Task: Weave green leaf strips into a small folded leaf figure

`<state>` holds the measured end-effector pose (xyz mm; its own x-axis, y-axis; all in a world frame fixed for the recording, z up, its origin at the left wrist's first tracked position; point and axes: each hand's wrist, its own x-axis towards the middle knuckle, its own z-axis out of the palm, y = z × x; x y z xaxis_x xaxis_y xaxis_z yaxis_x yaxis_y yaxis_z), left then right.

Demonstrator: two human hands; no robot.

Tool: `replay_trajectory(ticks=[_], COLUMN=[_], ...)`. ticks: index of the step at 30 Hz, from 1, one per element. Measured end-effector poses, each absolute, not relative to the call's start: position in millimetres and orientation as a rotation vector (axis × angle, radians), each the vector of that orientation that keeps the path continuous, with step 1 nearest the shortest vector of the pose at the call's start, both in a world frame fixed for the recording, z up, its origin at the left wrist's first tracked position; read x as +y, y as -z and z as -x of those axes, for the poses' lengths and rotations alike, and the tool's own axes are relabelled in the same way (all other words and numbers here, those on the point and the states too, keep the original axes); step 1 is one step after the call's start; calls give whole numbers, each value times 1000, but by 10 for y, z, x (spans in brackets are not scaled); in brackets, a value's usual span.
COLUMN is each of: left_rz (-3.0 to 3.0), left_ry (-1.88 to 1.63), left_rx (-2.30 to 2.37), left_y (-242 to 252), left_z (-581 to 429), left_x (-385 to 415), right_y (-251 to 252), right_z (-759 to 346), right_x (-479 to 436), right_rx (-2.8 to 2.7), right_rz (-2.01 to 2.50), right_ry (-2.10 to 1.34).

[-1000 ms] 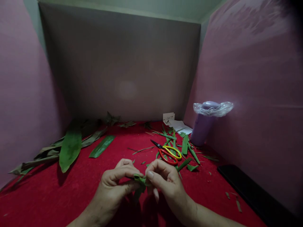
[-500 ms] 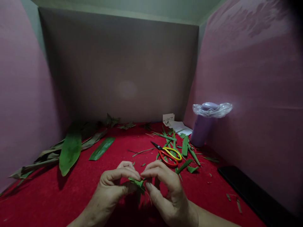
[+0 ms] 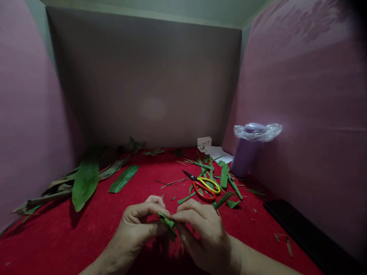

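A small folded piece of green leaf [image 3: 168, 221] is between my two hands, near the front of the red cloth. My left hand [image 3: 140, 225] pinches it between thumb and fingers. My right hand [image 3: 202, 231] is closed at its right edge, fingertips pressed together against the leaf; thin strands hang below. Just beyond my right hand lie scissors [image 3: 203, 185] with one red and one yellow handle, their dark blades pointing to the back left.
Green leaf strips [image 3: 224, 175] are scattered around the scissors. Large leaves [image 3: 85, 183] lie at the left. A purple bottle [image 3: 245, 156] with clear plastic stands by the right wall, near white papers [image 3: 219, 154]. A black flat object [image 3: 298, 229] lies at the right.
My right hand has turned a little, its thumb now tucked lower behind the fingers. The folded leaf has tilted slightly in my left hand's pinch. A leaf strip beside the scissors shows more.
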<state>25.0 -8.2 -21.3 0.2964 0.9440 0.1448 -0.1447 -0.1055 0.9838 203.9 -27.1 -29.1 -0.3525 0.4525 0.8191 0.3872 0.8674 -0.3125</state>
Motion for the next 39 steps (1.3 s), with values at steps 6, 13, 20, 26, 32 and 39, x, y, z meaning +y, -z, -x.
replay_trajectory(ticks=[6, 13, 20, 26, 32, 39], left_rz=[-1364, -1404, -1269, -1254, -1309, -1226], left_ry=[-1086, -1023, -1036, -1071, -1070, -1099], left_rx=[812, 764, 864, 795, 818, 845], left_y=[212, 191, 228, 228, 221, 198], left_z=[-245, -238, -227, -235, -237, -257], left_x=[-95, -94, -107, -115, -82, -118], right_y=[325, 303, 294, 286, 264, 309], right_z=[-2015, -2029, -2044, -2037, -2006, -1983], right_x=[-273, -288, -295, -292, -289, -313], right_rx=[-1973, -1985, -1987, -1930, -1924, -1936], right_rz=[636, 632, 553, 616, 657, 604], right_ry=[-28, -105, -124, 30, 132, 55])
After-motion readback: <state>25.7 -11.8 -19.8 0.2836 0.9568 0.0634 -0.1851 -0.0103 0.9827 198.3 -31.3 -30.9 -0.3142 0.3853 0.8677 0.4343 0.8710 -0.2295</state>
